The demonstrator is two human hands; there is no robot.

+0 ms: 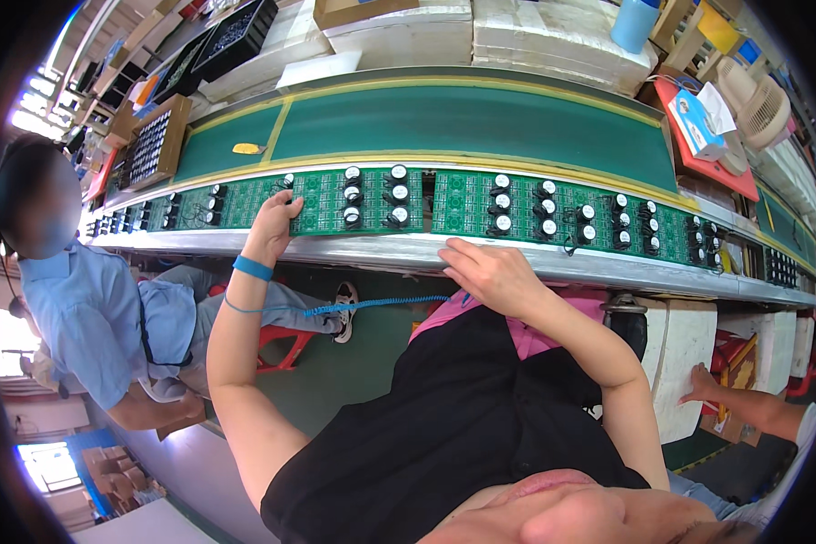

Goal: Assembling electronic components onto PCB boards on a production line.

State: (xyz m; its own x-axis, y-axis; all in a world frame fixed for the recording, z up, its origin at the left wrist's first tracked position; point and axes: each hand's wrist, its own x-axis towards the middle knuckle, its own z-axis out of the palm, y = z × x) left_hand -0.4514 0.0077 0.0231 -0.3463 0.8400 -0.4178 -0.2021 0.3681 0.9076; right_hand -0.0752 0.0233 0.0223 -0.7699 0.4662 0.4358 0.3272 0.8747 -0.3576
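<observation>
Resting on the near edge of a green circuit board [335, 201], the left hand [272, 225] is seen with its fingers bent loosely down onto the panel; nothing is gripped in it. A blue wrist strap [252, 267] is worn on that arm, and a coiled blue cord [376, 304] is stretched from it toward the person's lap. The right hand [491, 275] is laid flat and open on the metal rail [607, 267] that runs along the front of the line, its fingers pointed left, with nothing held. Just beyond it a second green circuit board [467, 204] is placed, end to end with the first, and both are fitted with rows of black components with round white tops [501, 202]. More such boards are lined up along the rail to both sides. Behind them a green conveyor belt [462, 122] is run across the view, and a small yellow object [247, 148] is left on it. A seated co-worker in a light blue shirt [91, 313] is seen at the left, and another person's hand [703, 385] is shown at the lower right, pressed against a white block [675, 340].
</observation>
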